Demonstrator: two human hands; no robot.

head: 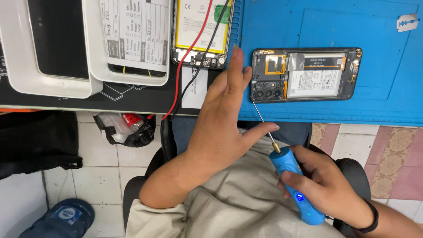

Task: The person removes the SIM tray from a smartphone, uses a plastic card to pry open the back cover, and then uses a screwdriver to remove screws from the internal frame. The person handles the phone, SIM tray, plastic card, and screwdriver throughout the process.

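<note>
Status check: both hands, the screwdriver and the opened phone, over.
Right hand in grip on blue electric screwdriver, bit tip at opened phone's lower left corner. Left hand open, empty, fingertips by phone's left edge. Nothing blocking the phone.

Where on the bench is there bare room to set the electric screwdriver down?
Bare blue mat lies right of and below the opened phone, and above it up to the razor blade. Left of the left hand it is crowded: second opened phone, red and black leads, white trays.
</note>
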